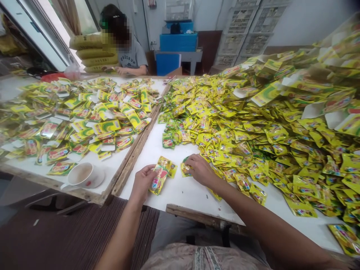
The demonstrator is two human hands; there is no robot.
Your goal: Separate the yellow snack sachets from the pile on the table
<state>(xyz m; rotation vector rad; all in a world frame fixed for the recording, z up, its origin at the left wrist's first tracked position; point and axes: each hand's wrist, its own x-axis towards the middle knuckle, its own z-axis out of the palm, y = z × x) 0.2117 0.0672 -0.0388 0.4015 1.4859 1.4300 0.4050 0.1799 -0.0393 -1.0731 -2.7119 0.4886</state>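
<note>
My left hand (143,180) pinches a printed yellow-and-green packet (159,179) with a red picture on its front, between thumb and fingers. A second yellow sachet (172,170) shows just behind it; whether I hold that one too I cannot tell. A little to the right, my right hand (201,170) has its fingers closed over the edge of a small yellow-green sachet (184,168) low over the white tabletop (171,195). A large heap of similar yellow sachets (225,123) spreads beyond and right of this hand.
A wooden strip (140,144) divides the tables. Left of it lie many small yellow-green cartons (107,127) and a white cup (84,175) near the front edge. More cartons (267,93) top the right heap. A person (132,62) sits opposite, beside stacked sacks (97,56).
</note>
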